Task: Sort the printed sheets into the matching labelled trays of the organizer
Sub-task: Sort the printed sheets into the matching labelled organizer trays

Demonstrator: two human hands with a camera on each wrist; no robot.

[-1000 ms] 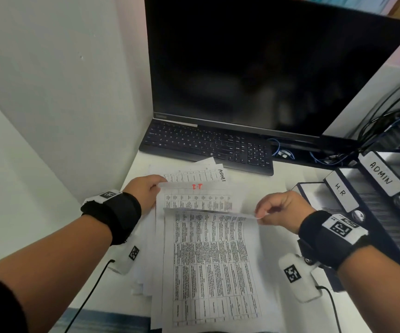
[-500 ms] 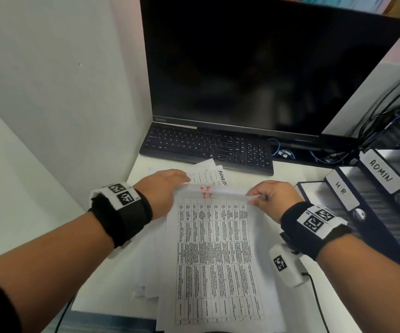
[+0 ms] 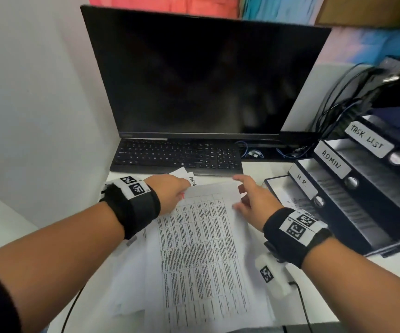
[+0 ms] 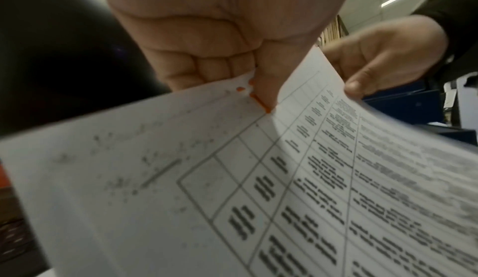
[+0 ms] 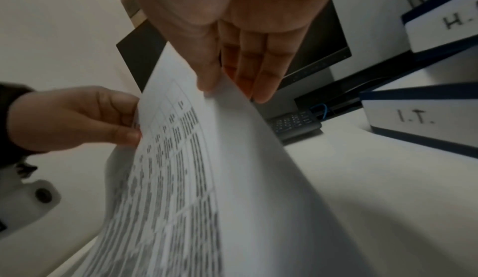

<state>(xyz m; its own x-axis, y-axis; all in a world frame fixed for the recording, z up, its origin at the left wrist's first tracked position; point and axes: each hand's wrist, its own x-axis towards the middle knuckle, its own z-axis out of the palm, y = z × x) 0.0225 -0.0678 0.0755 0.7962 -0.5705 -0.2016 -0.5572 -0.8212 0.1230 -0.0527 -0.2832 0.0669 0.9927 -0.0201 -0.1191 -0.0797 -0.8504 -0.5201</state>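
A printed sheet (image 3: 201, 248) with a dense table lies lengthwise over a loose pile of sheets (image 3: 131, 284). My left hand (image 3: 182, 188) pinches its top left corner, thumb on top beside orange marks (image 4: 258, 101). My right hand (image 3: 238, 193) pinches the top right corner between thumb and nearly straight fingers (image 5: 261, 81). The sheet's far end is lifted and curves between both hands. The dark organizer (image 3: 362, 212) stands to the right, its trays labelled H.R. (image 3: 302, 182), ADMIN (image 3: 331, 159), TASK LIST (image 3: 367, 139) and I.T. (image 5: 413, 115).
A black keyboard (image 3: 177, 155) and a dark monitor (image 3: 201, 75) stand just beyond the papers. A sheet marked ADM (image 3: 191, 180) pokes out behind my left hand. Cables (image 3: 338, 111) hang behind the organizer. A white wall (image 3: 38, 116) closes the left side.
The top sheet, folded back a second ago, is unfolded and raised at its far end. Both hands moved to its far corners. My right hand's fingers have straightened.
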